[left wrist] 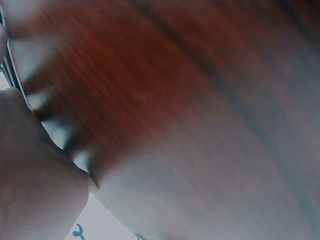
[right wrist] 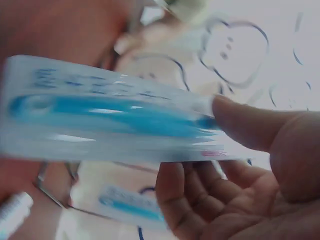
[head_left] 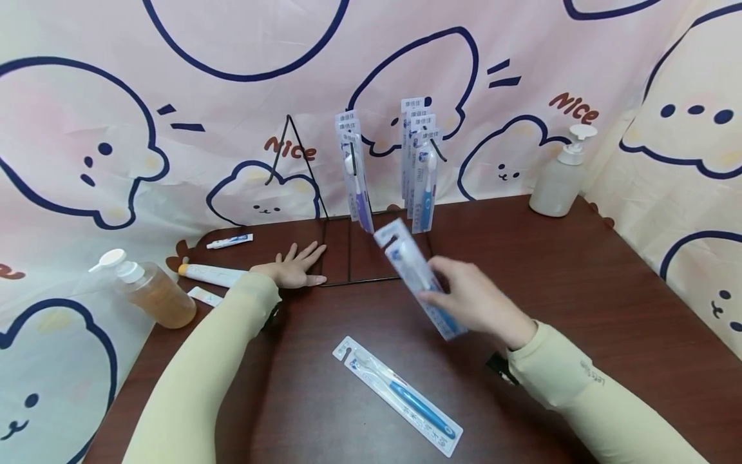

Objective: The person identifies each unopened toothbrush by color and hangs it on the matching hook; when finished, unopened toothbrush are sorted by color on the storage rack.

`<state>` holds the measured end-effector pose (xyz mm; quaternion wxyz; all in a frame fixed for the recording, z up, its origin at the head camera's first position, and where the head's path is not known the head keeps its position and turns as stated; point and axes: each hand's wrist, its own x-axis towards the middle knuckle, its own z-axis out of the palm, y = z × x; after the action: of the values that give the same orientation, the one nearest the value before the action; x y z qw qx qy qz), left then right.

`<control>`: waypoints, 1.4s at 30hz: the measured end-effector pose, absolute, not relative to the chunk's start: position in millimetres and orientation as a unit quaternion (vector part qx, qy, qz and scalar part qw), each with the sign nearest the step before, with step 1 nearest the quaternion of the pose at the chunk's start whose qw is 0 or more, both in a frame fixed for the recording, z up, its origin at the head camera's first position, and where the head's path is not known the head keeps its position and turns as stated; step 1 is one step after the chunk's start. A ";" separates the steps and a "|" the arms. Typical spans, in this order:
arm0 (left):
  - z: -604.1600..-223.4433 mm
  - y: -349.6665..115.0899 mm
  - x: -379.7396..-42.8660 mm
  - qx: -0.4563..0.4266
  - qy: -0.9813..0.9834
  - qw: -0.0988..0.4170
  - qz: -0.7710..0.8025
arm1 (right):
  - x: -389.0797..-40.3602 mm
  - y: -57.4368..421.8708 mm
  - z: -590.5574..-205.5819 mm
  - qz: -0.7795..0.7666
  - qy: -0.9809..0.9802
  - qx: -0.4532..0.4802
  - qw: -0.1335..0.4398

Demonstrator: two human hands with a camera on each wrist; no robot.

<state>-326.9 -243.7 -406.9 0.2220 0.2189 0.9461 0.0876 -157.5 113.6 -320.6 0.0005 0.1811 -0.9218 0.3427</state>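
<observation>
In my right hand [head_left: 472, 293] I grip a packaged blue toothbrush [head_left: 420, 277], thumb on one face and fingers behind, as the right wrist view shows. It tilts above the table, in front of a black wire rack [head_left: 350, 254]. My left hand [head_left: 295, 265] lies spread flat on the table, fingertips at the rack's left base. A second packaged blue toothbrush [head_left: 400, 396] lies on the table nearer me. On the rack hang packs in two rows: purple toothbrush packs [head_left: 359, 187] at the left and blue toothbrush packs [head_left: 426, 187] at the right. The rack's left prong bears nothing.
At the left stand an amber pump bottle [head_left: 162, 296], a large white tube with an orange cap [head_left: 211, 274], a small toothpaste tube [head_left: 230, 241] and another white tube [head_left: 204, 296]. A whitish pump bottle [head_left: 558, 183] stands at the back right. A printed curtain [head_left: 232, 129] hangs behind.
</observation>
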 end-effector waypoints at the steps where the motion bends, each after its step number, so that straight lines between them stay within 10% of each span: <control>1: -406.8 -243.8 -327.0 0.219 0.946 0.222 0.086 | -159.9 117.3 -315.0 0.361 -0.916 0.177 0.010; 11: -407.2 -243.7 -326.9 0.216 0.945 0.226 0.091 | -190.8 139.8 -291.2 0.422 -0.888 0.141 0.116; 42: -407.7 -244.4 -327.8 0.213 0.945 0.229 0.097 | -258.5 128.8 -304.7 0.459 -0.875 0.115 0.100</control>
<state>-327.8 -244.4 -407.7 0.2291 0.2132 0.9448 0.0973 -258.5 128.8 -304.7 0.0999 0.1145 -0.8754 0.4590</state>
